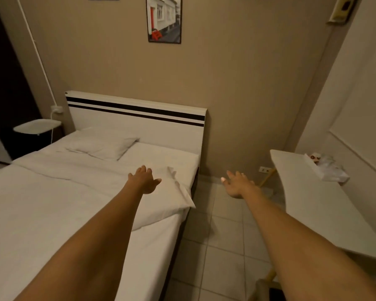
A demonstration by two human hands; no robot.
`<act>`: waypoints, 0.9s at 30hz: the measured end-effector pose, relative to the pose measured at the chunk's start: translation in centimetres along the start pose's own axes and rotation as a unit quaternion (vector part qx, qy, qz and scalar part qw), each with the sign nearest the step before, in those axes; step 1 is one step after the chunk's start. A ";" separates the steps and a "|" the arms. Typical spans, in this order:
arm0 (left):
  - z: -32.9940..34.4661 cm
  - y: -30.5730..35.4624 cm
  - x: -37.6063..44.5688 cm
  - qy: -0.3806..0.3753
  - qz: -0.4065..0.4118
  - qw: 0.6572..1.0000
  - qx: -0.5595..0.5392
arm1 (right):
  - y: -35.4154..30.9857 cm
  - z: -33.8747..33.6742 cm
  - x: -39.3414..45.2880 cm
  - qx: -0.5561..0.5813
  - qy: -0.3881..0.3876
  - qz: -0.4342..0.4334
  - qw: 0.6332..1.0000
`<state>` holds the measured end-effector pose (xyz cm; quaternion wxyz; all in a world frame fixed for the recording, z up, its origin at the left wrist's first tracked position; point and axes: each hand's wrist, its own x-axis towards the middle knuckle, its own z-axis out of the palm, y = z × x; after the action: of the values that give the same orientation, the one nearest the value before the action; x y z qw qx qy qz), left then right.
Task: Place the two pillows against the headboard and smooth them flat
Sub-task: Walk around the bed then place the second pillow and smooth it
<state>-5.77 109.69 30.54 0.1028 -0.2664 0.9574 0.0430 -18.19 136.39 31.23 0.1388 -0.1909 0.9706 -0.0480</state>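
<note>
Both hands reach forward, fingers spread and empty: left hand point(144, 179) over the near pillow point(161, 205), right hand point(237, 184) above the floor point(221, 246).

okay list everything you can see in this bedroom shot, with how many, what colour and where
pillow near headboard: one, white, far left of bed, lying flat
pillow near edge: one, white, right side of bed, away from headboard
headboard: one, white with black stripes, against wall
bed: one, white sheets, left half
side table: one, white, left of bed
picture: one, red door, on wall
desk: one, white, right wall
floor: pale tiles, between bed and desk
left hand: open, over near-edge pillow
right hand: open, over floor
</note>
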 end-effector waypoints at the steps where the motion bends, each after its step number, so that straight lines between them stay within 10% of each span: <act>1: -0.2 -0.5 1.5 0.001 -0.007 1.000 -0.001 | -0.7 -0.1 1.7 -0.001 0.000 -0.004 1.000; 27: -1.1 -9.0 30.0 -0.050 -0.203 0.974 -0.087 | -15.6 -3.5 40.5 -0.081 -0.076 -0.177 0.978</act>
<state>-26.39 86.80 24.81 0.1338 -0.4607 0.8695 0.1177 -49.63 106.54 26.68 0.1858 -0.3733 0.9087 0.0221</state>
